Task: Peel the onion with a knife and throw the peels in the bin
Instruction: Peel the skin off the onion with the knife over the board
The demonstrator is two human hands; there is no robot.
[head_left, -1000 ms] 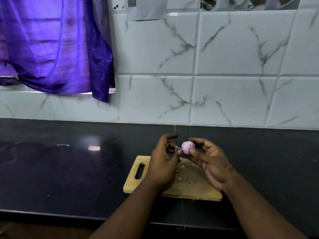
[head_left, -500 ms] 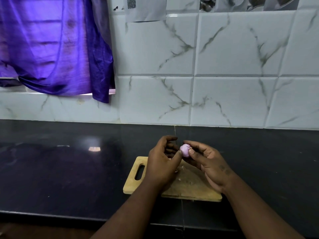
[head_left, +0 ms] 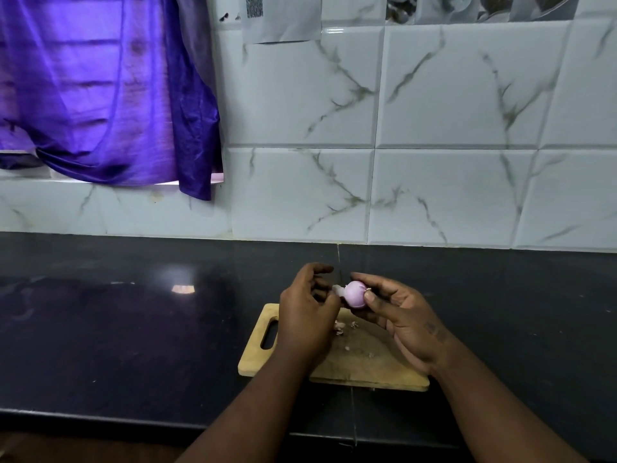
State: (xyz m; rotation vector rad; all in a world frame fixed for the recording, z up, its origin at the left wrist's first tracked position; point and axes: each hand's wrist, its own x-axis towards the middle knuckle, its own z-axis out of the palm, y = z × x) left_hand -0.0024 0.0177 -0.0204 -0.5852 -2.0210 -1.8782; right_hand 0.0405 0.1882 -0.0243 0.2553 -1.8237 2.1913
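I can read no words or numbers anywhere. The only sign I see is a QR code (head_left: 254, 6) printed on a paper sheet (head_left: 283, 18) stuck to the far tiled wall (head_left: 434, 128), its pattern too small to make out.

Dim, bluish light; glare patch on the dark countertop (head_left: 182, 289); edges bowed.

The left hand (head_left: 309, 315) covers part of the cutting board (head_left: 360, 365) and hides whatever its fingers pinch beside the onion (head_left: 354, 294). The scraps (head_left: 340, 327) on the board are too small to identify. The curtain (head_left: 100, 88) and the paper (head_left: 283, 18) run off the top edge.
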